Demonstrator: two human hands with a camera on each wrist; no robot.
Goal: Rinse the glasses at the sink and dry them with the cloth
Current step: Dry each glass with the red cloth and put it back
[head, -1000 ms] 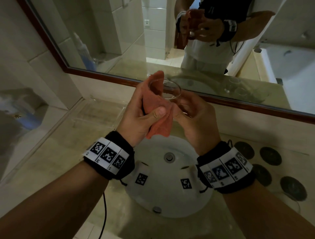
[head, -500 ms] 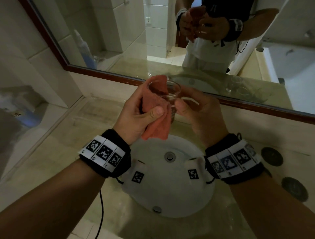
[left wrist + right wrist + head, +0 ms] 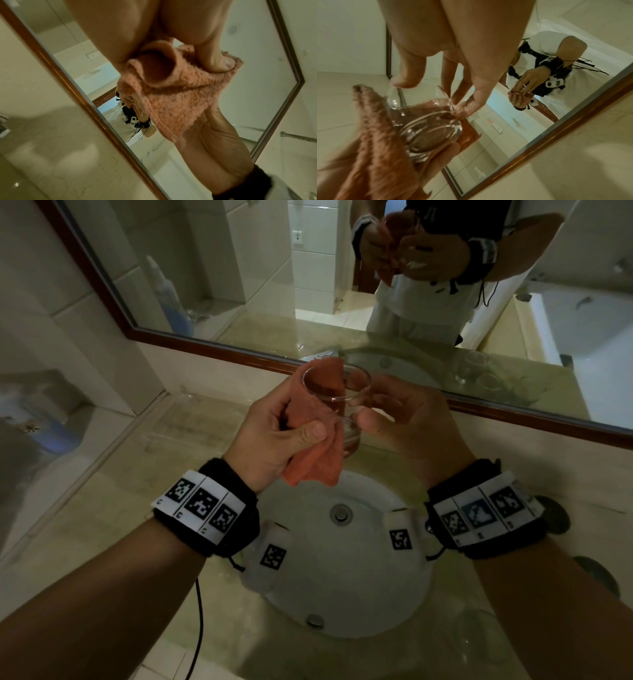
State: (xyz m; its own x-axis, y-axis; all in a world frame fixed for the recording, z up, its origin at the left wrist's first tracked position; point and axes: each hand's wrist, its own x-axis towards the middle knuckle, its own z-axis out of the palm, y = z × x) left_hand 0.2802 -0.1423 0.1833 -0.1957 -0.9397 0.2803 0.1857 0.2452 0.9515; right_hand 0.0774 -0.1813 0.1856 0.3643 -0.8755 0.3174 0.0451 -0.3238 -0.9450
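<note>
A clear drinking glass (image 3: 352, 402) is held upright above the white sink (image 3: 342, 587). An orange cloth (image 3: 317, 453) is draped over the glass's left rim, with one end inside the glass. My left hand (image 3: 274, 436) grips the cloth against the glass wall, thumb pressing on the outside. My right hand (image 3: 407, 426) holds the glass's right side with thumb and fingertips. In the right wrist view the glass (image 3: 426, 129) shows its thick base, with the cloth (image 3: 373, 142) to its left. The left wrist view shows the cloth (image 3: 173, 94) bunched under my thumb.
A wood-framed mirror (image 3: 239, 357) runs behind the beige stone counter (image 3: 113, 481). Dark round coasters (image 3: 555, 515) lie at the counter's right. More glasses show in the mirror's reflection (image 3: 476, 368). A black cable (image 3: 198, 621) hangs below my left arm.
Both hands have shifted slightly with the glass. The cloth has moved round the rim, and my right hand's grip on the glass has changed.
</note>
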